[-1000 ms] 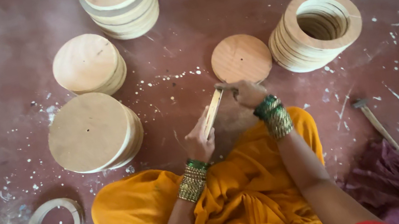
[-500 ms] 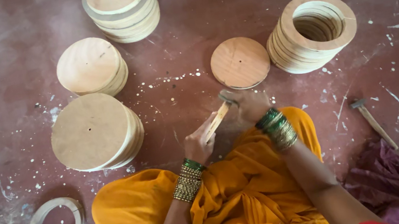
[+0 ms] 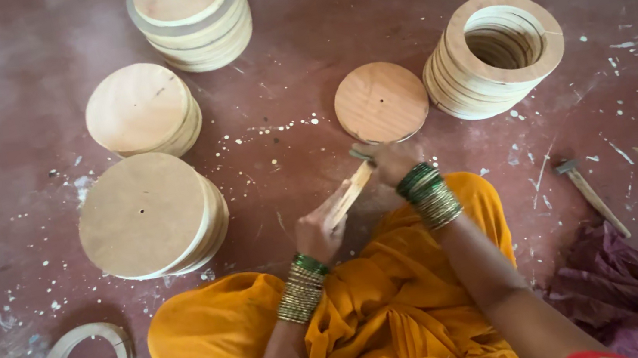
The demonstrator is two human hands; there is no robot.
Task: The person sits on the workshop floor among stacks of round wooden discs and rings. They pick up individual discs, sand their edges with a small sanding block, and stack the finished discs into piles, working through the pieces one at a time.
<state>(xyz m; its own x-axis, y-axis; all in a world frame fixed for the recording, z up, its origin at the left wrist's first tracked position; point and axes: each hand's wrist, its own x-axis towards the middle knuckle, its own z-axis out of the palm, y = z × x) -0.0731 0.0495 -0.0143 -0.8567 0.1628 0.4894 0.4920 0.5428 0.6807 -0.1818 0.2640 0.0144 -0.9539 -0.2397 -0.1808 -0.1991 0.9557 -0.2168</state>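
A big stack of wooden discs (image 3: 144, 216) sits on the floor at the left, with a stack of wooden rings (image 3: 494, 52) far right. A single disc (image 3: 380, 101) lies just beyond the hands. The left hand (image 3: 321, 231) grips the near end of a thin wooden stick (image 3: 351, 194); the right hand (image 3: 391, 160) pinches its far end. A hammer (image 3: 591, 194) lies at the right.

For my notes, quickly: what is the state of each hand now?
Left hand: closed on the wooden stick.
Right hand: closed on the stick's upper end.
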